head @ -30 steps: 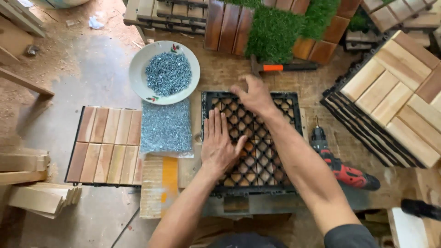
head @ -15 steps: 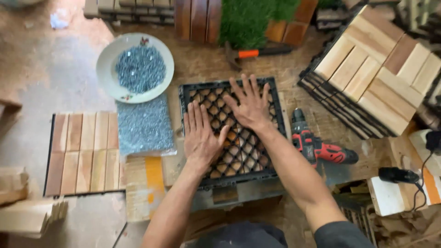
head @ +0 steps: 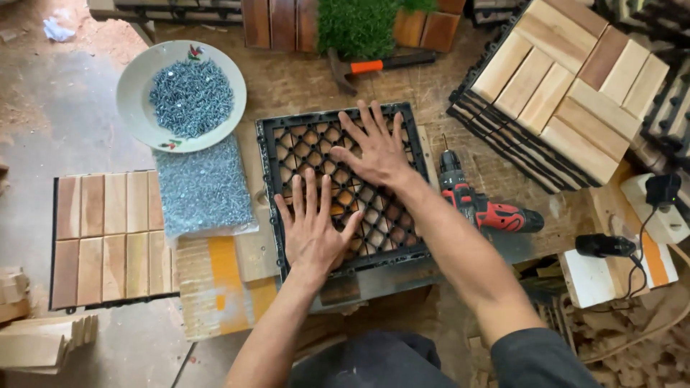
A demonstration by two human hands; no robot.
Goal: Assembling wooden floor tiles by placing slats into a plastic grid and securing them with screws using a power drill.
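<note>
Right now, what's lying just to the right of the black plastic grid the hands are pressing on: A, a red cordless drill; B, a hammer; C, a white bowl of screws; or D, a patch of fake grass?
A: the red cordless drill lies beside the right edge of the black plastic grid, where the left hand and right hand press flat.

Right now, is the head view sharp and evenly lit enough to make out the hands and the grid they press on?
Head view: soft, even light with no glare; both hands, left and right, and the black plastic grid are sharp. Screws in the white bowl read as fine grey texture. Slight wide-angle bending shows at the frame edges, near the stacked wooden tiles.
</note>
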